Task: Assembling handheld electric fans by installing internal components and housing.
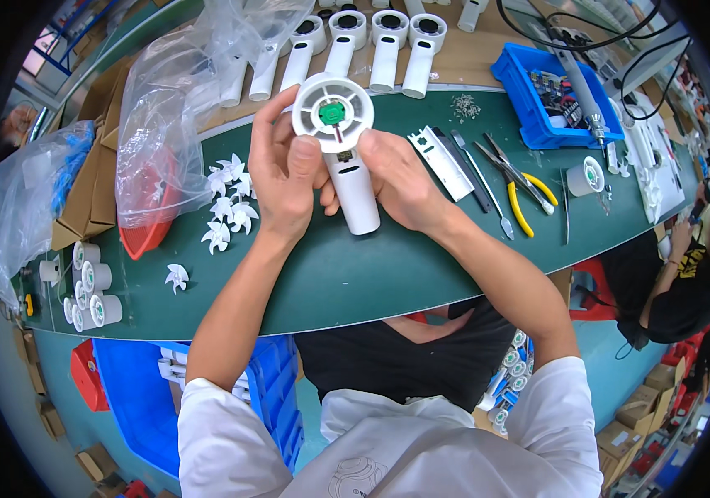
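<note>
Between my two hands I hold a white handheld fan point(357, 196), its round head up and its handle slanting down toward me. A green circuit board shows in the middle of the open, spoked head. My left hand point(284, 166) wraps the left side of the head, thumb at its lower rim. On the other side my right hand point(396, 174) grips where head and handle meet, thumb near the rim. To the left lie several white fan blades point(230, 192). Right of my hands are a white handle shell point(441, 163), pliers with yellow grips point(521, 184) and a tweezer-like tool point(566, 214).
Finished-looking white fans point(344, 46) stand along the back. A blue bin point(529, 91) holds small parts at the right, beside an electric screwdriver point(581, 91). White round housings point(98, 278) cluster at the left edge, near a red tray point(146, 234) and plastic bags point(160, 124). Another person point(678, 274) sits right.
</note>
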`<state>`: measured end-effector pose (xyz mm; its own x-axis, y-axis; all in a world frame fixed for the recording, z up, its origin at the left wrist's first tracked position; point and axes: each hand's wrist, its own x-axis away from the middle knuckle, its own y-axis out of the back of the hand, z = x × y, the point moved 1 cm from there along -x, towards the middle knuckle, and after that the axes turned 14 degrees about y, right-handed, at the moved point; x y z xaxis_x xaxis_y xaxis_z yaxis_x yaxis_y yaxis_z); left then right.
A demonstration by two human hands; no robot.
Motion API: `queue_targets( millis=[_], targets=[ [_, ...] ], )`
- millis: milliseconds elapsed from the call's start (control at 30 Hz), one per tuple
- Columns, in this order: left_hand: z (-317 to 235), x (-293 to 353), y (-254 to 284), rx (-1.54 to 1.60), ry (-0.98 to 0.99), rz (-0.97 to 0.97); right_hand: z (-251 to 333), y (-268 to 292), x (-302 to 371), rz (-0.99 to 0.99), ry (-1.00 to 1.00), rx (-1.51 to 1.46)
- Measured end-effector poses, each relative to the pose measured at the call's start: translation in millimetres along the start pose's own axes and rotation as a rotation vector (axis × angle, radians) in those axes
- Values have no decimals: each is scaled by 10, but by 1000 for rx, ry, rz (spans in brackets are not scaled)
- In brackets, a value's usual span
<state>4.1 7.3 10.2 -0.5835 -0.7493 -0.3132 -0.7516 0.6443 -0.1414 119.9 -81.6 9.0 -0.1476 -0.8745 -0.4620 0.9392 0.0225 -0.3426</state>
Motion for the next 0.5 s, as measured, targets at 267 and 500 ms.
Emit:
queue_targets(
  millis=[267,500],
  targets=[
    [58,44,-22,-105,-24,53,57,6,25,-166,-11,141],
    [65,55,-27,-117,-74,60,84,-8,31,-180,7,215]
  ],
)
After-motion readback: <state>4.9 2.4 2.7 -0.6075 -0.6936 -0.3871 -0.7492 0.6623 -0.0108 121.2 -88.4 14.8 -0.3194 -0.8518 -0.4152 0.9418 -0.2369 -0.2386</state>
